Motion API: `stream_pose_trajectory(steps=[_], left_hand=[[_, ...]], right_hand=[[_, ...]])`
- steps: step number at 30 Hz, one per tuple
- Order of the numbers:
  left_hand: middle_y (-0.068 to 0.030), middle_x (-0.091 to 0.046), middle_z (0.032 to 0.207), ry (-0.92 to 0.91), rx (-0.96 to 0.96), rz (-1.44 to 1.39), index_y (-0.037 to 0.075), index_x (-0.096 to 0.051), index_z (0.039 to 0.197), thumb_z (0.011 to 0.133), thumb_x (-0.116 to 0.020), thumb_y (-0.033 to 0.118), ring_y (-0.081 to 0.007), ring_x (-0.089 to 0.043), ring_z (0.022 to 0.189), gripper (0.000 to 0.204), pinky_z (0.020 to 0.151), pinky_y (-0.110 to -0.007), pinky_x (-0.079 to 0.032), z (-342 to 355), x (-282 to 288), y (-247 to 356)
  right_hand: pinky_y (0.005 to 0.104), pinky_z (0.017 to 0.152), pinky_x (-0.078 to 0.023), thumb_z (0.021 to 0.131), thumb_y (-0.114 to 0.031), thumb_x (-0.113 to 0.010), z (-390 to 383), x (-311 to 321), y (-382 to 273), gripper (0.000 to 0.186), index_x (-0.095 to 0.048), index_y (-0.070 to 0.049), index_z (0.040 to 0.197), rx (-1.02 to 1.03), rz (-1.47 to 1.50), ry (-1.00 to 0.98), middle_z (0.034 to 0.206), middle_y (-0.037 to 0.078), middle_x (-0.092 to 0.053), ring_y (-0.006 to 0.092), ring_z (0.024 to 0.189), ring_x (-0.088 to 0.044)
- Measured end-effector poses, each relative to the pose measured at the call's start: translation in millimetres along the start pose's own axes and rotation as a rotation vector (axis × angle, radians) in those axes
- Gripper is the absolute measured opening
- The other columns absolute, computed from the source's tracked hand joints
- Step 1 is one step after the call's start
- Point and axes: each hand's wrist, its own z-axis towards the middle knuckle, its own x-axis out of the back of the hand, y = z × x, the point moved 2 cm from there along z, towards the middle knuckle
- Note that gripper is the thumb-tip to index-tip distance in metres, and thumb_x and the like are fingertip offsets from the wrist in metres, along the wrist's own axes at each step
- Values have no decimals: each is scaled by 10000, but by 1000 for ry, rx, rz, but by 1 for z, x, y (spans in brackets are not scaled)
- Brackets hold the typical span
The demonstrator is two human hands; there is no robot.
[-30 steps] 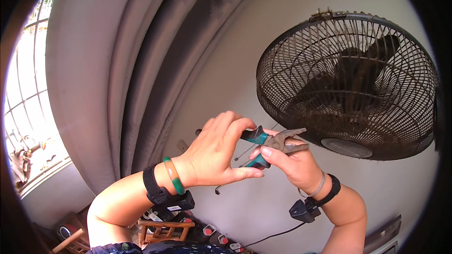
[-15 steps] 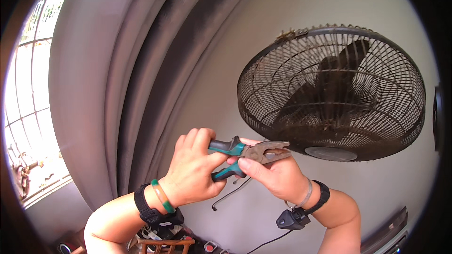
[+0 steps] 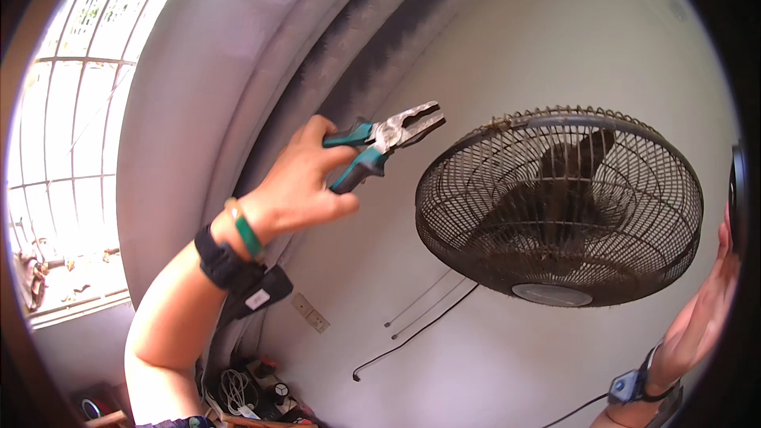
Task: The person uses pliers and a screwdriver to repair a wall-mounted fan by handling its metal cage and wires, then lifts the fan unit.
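My left hand [image 3: 309,174] is closed around the teal-and-black handles of metal pliers [image 3: 392,131], their jaws pointing up and right, left of a dusty black wall fan [image 3: 559,210] with a mesh cage. My right hand [image 3: 701,301], at the right edge, has its fingers stretched upward beside a dark object [image 3: 737,198]; its fingertips are partly hidden, and whether they touch that object I cannot tell.
A barred window [image 3: 75,135] and grey curtain [image 3: 182,111] are at left. The pale wall bears an outlet [image 3: 309,313] and hanging cords [image 3: 412,337] below the fan. Cables and small items [image 3: 246,392] lie low at bottom left.
My right hand has let go of the pliers and moved right to the frame's edge. My left hand has lifted the pliers up and leftward. The view has shifted, with the fan lower.
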Motion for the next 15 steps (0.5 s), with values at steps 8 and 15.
stream_pose_trajectory(steps=[8,15], left_hand=[[-135,-437,1117,-102,-59,-116,84,-698,995,764,-728,436,-284,-431,1117,422,1000,-371,-333,26,-12,-8],[-143,-421,1138,-186,14,-420,68,-668,1061,760,-730,475,-290,-427,1131,511,1011,-386,-336,28,-26,-7]], right_hand=[[408,1136,-244,979,-441,-425,32,-33,29,567,-438,-23,1361,-71,-99,-165,1397,154,-454,292,1337,-388],[403,1125,-254,975,-467,-428,28,-36,31,596,-427,-17,1366,-141,-57,-154,1385,151,-462,288,1324,-399]])
